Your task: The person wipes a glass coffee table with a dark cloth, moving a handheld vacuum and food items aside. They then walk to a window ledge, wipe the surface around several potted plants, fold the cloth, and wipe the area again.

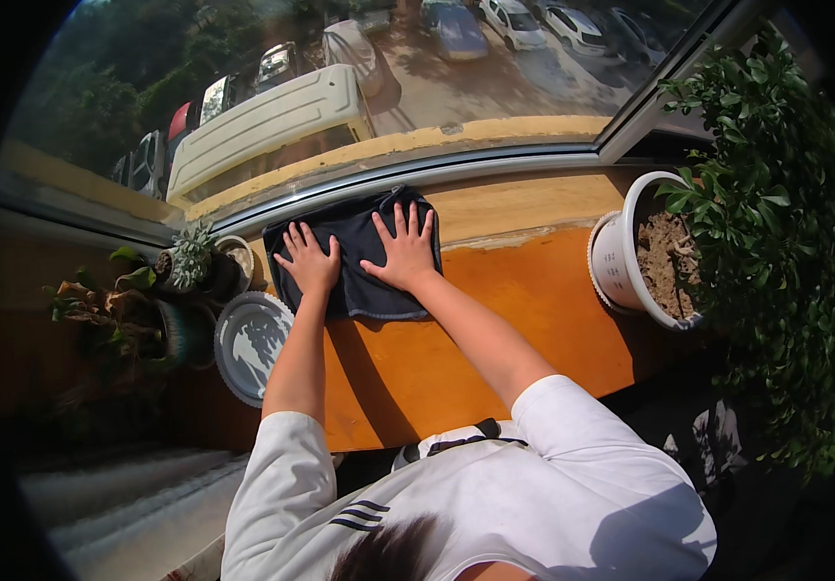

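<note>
A dark cloth (353,287) lies spread on the orange wooden windowsill (533,290), its far edge close to the window frame. My left hand (308,261) rests palm down on the cloth's left part, fingers spread. On its right part lies my right hand (404,250), also flat with the fingers apart. Neither hand grips anything. Just left of the cloth, near my left forearm, is a round grey plastic plant saucer (246,348).
Small potted plants, one a pale succulent (192,258), stand at the left. A white plant pot (619,254) with soil and a leafy green plant (773,218) stands at the right. The window frame (490,158) runs along the far side, with parked cars outside.
</note>
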A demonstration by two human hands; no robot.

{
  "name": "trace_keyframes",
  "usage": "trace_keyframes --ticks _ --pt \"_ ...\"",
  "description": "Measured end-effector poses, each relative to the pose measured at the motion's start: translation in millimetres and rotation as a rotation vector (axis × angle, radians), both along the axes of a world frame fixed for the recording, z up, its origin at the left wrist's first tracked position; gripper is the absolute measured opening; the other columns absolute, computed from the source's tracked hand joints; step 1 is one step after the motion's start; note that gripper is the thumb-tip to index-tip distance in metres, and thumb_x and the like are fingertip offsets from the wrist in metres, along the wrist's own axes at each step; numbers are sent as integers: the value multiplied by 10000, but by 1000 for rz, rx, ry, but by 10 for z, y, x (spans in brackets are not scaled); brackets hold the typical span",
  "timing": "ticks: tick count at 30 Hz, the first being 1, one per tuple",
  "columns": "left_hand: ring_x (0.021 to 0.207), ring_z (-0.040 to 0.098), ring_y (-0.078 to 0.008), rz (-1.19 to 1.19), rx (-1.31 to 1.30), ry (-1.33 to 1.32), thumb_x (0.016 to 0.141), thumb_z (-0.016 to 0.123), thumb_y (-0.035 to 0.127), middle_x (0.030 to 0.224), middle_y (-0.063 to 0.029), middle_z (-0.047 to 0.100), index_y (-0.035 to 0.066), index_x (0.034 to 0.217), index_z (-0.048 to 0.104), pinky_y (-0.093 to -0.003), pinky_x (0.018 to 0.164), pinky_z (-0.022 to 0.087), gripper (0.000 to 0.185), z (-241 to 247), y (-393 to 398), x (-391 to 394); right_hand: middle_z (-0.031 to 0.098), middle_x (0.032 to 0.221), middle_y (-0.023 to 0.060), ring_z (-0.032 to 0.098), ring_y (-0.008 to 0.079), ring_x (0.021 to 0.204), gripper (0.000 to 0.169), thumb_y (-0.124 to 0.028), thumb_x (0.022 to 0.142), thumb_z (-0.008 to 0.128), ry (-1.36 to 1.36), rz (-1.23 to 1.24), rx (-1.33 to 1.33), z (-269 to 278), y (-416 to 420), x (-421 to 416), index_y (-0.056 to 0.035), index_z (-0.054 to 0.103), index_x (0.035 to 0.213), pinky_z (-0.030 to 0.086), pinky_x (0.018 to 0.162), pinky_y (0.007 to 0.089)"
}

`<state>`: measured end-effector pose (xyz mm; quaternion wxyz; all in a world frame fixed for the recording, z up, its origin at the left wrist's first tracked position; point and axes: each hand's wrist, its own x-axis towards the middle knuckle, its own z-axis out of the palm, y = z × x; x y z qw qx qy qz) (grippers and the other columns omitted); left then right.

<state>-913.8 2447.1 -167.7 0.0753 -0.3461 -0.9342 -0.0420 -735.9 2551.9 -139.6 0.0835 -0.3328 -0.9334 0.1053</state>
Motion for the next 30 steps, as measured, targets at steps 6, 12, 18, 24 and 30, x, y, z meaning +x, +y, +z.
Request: trace_keyframes --ticks 6,12,18,24,30 --pt "1470 235 -323 -25 7 -10 934 457 528 1593 -130 268 52 1515 307 -627 1145 121 767 41 -59 27 136 1612 208 65 445 1481 928 -743 829 474 -48 39 -20 45 -10 31 -231 232 1564 -13 1142 666" --pt "1474 227 -319 -77 51 -8 938 474 501 1598 -126 259 42 1520 296 -580 1167 125 762 52 -351 379 108 1617 210 52 433 1487 906 -710 852 489 -31 99 -15 43 -174 437 -213 230 1564 4 1154 643" --pt "1483 204 -320 -72 57 -12 943 481 484 1605 -130 240 34 1522 282 -575 1169 120 760 104 -649 894 128 1609 210 53 428 1485 900 -711 855 486 4 139 15 38 -373 877 -208 240 1559 18 1155 645" --pt "1482 202 -326 -57 41 -27 952 479 469 1608 -140 226 29 1525 268 -574 1165 127 753 146 -950 1398 124 1612 206 45 420 1489 888 -701 856 495 -2 179 1 80 -605 1331 -211 253 1556 17 1156 645" --pt "1480 208 -328 -44 65 -20 931 504 456 1603 -141 241 18 1515 293 -578 1166 127 759 129 -1235 1868 140 1607 212 72 427 1483 876 -690 853 508 39 240 2 116 -812 1780 -203 286 1546 24 1155 645"
